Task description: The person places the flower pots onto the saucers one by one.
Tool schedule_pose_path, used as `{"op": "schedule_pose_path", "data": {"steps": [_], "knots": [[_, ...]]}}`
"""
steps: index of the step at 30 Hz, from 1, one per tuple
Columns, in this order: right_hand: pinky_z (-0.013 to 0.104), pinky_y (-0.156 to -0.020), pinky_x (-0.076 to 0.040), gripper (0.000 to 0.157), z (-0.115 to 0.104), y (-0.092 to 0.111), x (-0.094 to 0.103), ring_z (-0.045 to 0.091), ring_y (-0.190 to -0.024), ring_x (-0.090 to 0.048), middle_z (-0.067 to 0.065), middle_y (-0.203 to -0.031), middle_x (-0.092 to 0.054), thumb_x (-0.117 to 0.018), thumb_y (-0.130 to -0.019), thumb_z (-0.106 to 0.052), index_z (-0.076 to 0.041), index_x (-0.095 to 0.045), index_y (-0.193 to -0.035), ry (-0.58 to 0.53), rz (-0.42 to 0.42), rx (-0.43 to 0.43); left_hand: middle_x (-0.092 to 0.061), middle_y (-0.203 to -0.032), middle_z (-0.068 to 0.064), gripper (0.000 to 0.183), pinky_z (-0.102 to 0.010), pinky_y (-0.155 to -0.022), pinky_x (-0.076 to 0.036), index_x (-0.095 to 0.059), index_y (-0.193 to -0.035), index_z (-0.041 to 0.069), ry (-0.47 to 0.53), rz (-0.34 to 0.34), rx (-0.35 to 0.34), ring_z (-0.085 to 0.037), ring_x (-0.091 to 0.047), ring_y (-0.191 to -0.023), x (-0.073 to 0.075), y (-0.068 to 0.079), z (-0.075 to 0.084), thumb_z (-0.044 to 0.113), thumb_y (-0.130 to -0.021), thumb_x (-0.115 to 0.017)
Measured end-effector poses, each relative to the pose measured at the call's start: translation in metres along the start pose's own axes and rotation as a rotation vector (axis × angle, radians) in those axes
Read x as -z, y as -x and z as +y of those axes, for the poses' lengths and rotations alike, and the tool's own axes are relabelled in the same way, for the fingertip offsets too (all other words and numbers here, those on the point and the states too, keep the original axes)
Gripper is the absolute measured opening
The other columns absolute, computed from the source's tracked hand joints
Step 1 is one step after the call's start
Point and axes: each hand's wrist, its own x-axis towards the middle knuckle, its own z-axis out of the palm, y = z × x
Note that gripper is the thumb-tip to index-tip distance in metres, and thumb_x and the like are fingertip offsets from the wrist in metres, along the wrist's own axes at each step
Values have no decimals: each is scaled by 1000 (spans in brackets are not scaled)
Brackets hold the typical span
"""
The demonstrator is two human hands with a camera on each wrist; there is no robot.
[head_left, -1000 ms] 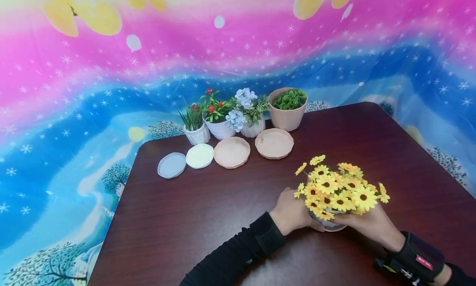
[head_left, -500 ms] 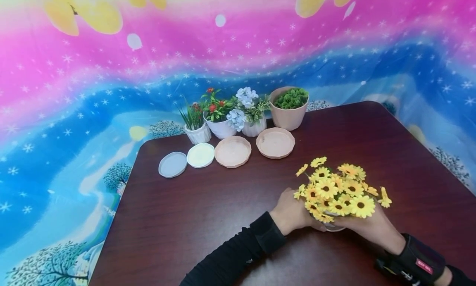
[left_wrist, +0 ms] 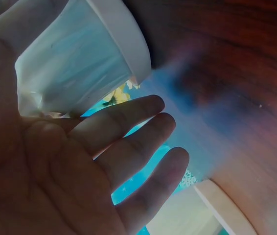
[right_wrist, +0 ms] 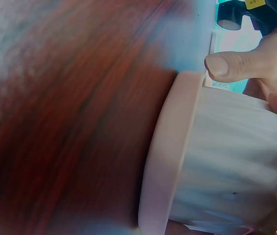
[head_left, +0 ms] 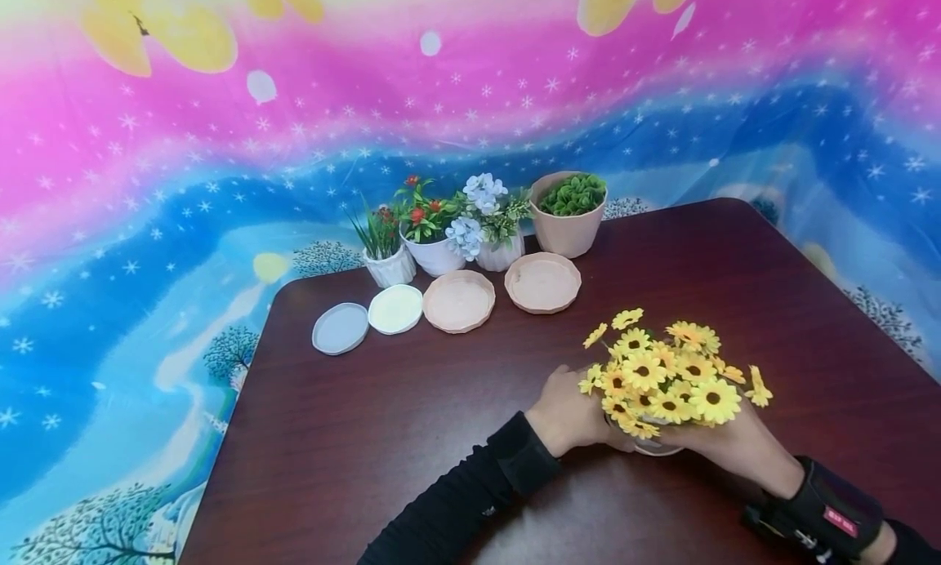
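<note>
A pot of yellow daisy-like flowers (head_left: pixel 669 377) stands at the front right of the table, between both hands. Its whitish flowerpot (right_wrist: pixel 231 161) sits in a pinkish saucer (right_wrist: pixel 170 161). My left hand (head_left: pixel 577 414) holds the pot's left side. In the left wrist view its thumb and index finger lie about the pot, while the other three fingers (left_wrist: pixel 138 142) reach out past it. From the other side my right hand (head_left: pixel 735 442) grips the pot under the blossoms; most of its fingers are hidden.
Along the back edge stand several potted plants, among them a peach pot (head_left: pixel 568 230) of green leaves and a white pot (head_left: pixel 390 267). Before them lie a grey saucer (head_left: pixel 341 328), a white saucer (head_left: pixel 395 309), a peach saucer (head_left: pixel 459 302) and another peach saucer (head_left: pixel 543 283).
The yellow flowers have shifted slightly toward me between the hands. Both hands stay on the pot in nearly the same place.
</note>
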Motion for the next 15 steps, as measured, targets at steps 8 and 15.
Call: {"op": "schedule_pose_path", "data": {"steps": [8, 15], "knots": [[12, -86, -50, 98, 1, -4, 7, -11, -111, -59, -29, -127, -61, -89, -66, 21, -24, -55, -146, 47, -14, -22, -64, -147, 8, 105, -30, -98, -46, -49, -161, 23, -46, -76, 30, -8, -57, -135, 6, -1, -4, 63, -75, -92], [10, -92, -48, 93, 13, -16, 24, -8, -113, -60, -24, -130, -62, -85, -66, 26, -10, -56, -147, 61, 8, 46, -62, -151, 7, 108, -33, -104, -48, -46, -163, 21, -127, -133, 80, -12, -52, -145, 9, -7, -4, 71, -76, -87]]}}
